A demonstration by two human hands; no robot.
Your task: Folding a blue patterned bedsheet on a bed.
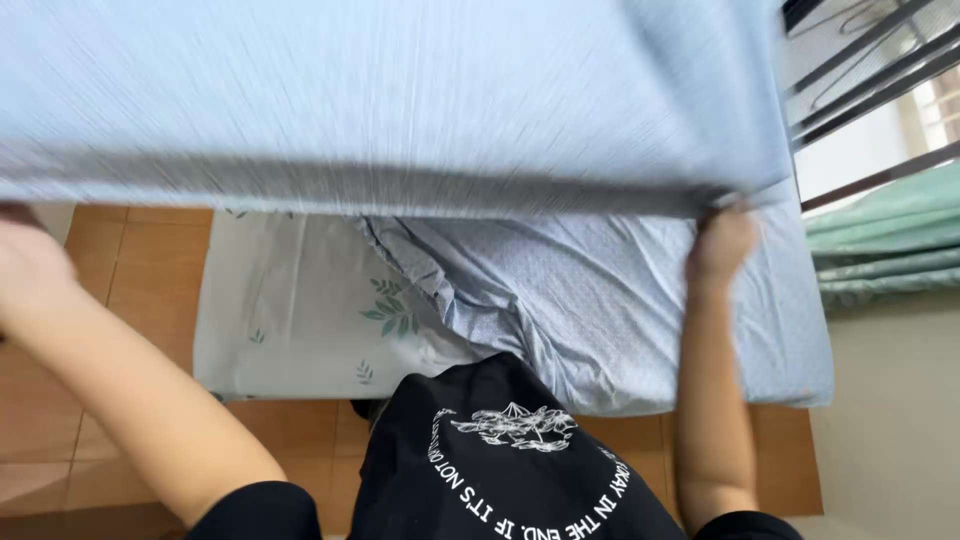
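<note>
A wide pale blue sheet [400, 90] is stretched out in the air across the top of the view, blurred by motion. My right hand [720, 240] grips its lower right edge. My left hand [25, 265] is at the far left, closed near the sheet's left edge; its grip is partly hidden. Below the raised sheet lies a low mattress [290, 310] with a white leaf-print cover, and more of the blue sheet [600, 310] is rumpled over its right half.
The mattress rests on an orange-brown tiled floor [130, 300]. A window with dark bars [880, 110] and a green curtain [880, 240] are at the right. My black printed shirt [500, 470] fills the bottom centre.
</note>
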